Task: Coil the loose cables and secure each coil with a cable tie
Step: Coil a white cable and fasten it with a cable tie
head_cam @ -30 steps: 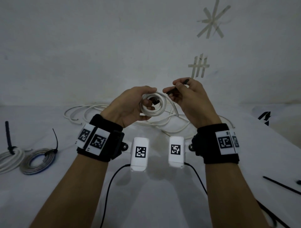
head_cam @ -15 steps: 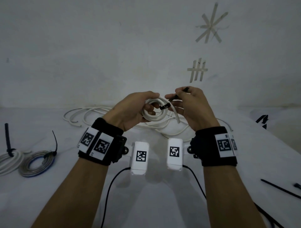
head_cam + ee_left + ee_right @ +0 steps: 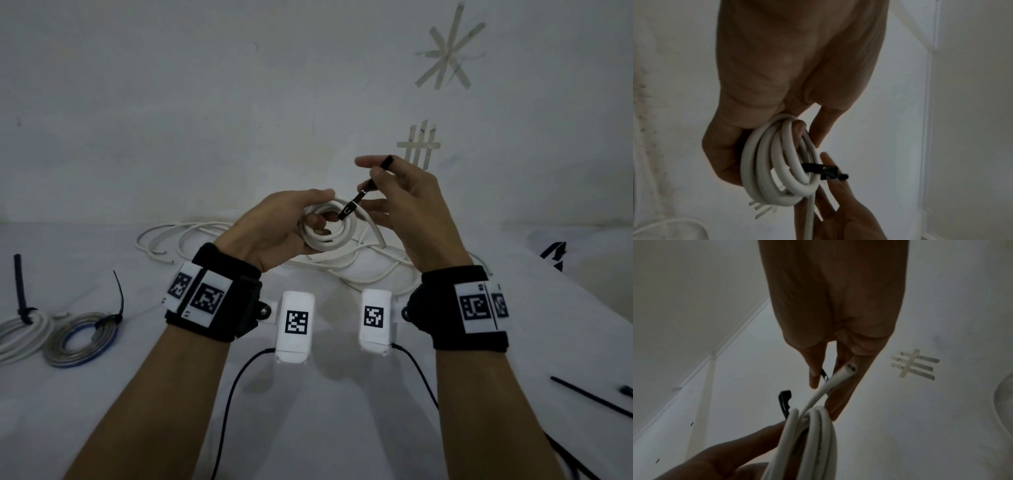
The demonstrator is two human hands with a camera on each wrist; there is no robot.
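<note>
Two tied coils (image 3: 51,334) lie aside, the left hand (image 3: 274,229) grips a third coil (image 3: 329,228) while the right hand (image 3: 407,209) pinches its cable tie (image 3: 359,198), and loose cable (image 3: 191,236) remains.

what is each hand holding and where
Left hand grips the white cable coil by its left side, fingers through the loop. Right hand pinches the black cable tie by its tail.
</note>
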